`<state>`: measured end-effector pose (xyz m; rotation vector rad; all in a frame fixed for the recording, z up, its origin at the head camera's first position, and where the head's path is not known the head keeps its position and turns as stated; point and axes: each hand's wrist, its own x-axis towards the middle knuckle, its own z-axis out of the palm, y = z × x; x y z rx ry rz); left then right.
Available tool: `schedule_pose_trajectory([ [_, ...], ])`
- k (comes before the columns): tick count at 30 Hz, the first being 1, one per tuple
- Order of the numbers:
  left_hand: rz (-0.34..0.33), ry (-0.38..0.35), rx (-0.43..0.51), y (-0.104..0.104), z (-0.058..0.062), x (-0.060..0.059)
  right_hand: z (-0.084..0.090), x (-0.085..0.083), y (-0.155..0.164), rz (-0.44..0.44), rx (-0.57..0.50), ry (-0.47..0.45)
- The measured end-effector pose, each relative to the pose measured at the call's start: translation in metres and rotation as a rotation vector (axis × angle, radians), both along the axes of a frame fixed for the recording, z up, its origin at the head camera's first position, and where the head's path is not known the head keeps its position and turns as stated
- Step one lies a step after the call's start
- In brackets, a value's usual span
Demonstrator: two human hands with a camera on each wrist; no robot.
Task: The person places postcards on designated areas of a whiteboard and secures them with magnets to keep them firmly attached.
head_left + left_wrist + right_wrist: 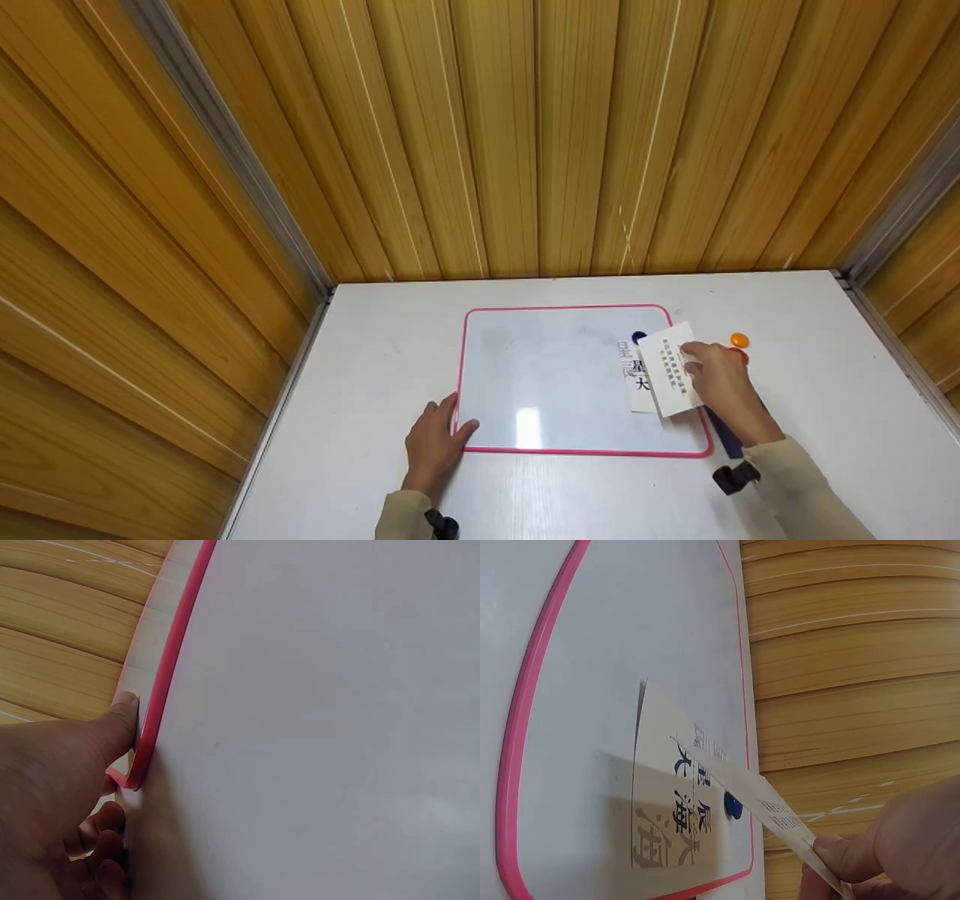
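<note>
A whiteboard [540, 375] with a pink frame lies on the white table. My left hand [435, 442] grips its near left corner, thumb over the frame; the left wrist view shows the thumb [120, 724] on the edge and the other fingers curled below. Between thumb and fingers, my right hand [720, 379] pinches a white card [667, 371] with small dark print, tilted above the board's right side. Beneath it a second card [660, 795] with large dark characters lies on the board, partly covered in the head view. A blue round magnet [733, 805] sits at that card's edge.
An orange round magnet [739, 340] and a red one [741, 355], partly behind the right hand, lie right of the board. A dark blue flat object [724, 435] shows under the right wrist. Wood-patterned panels [495, 135] stand behind the table [360, 390].
</note>
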<state>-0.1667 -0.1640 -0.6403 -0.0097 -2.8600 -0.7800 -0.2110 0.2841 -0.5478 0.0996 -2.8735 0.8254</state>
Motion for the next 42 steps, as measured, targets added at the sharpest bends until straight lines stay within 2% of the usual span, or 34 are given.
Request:
schedule_pose_trajectory([
  [9,0.011,-0.016,0.025,0.0,0.0,0.0,0.0,-0.006,-0.017,-0.003,-0.019,-0.03],
  [17,-0.014,0.024,-0.02,-0.002,-0.001,0.0,0.0,-0.011,-0.027,0.015,-0.054,-0.003],
  [32,0.003,-0.009,-0.001,0.0,0.002,0.0,0.002,-0.02,-0.051,0.036,-0.068,-0.064],
  [42,0.0,0.011,-0.009,-0.001,0.0,0.0,-0.001,-0.027,-0.067,0.077,-0.09,0.04],
])
